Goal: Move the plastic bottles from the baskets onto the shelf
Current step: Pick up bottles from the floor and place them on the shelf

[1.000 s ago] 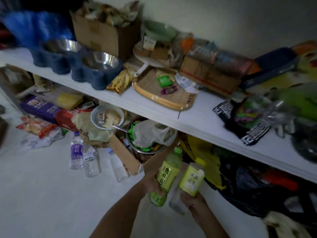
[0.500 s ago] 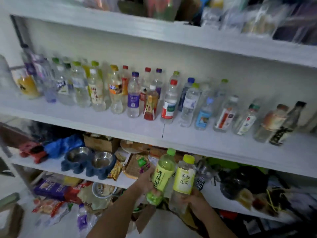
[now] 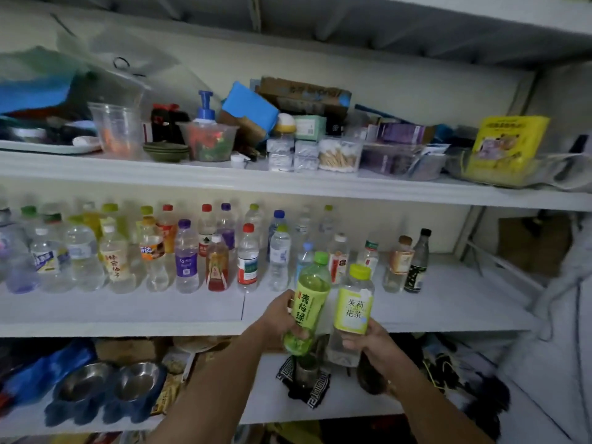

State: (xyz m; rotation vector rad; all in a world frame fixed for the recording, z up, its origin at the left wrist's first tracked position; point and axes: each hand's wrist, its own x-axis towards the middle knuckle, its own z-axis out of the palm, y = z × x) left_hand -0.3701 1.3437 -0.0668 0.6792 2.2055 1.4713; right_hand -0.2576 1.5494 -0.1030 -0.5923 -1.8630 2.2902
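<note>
My left hand [image 3: 280, 318] grips a green tea bottle [image 3: 309, 299] with a green cap, held upright in front of the middle shelf [image 3: 128, 312]. My right hand [image 3: 368, 342] grips a clear bottle with a yellow label and yellow cap [image 3: 352, 310] right beside it. Both bottles hover at the shelf's front edge, just right of centre. Several plastic bottles [image 3: 185, 254] stand in rows along the back of that shelf, from the far left to a dark bottle [image 3: 418, 261] on the right. No basket is in view.
The upper shelf [image 3: 288, 181] holds plastic cups, a pump bottle, boxes and a yellow package [image 3: 506, 142]. The lower shelf carries blue pet bowls [image 3: 105, 392] and dark cloth [image 3: 307, 382]. Bare shelf surface lies in front of the bottles and at the right end [image 3: 464, 302].
The view rose from the floor and lower shelves to the bottle shelf. Both hands lifted their bottles up to the front edge of the middle shelf.
</note>
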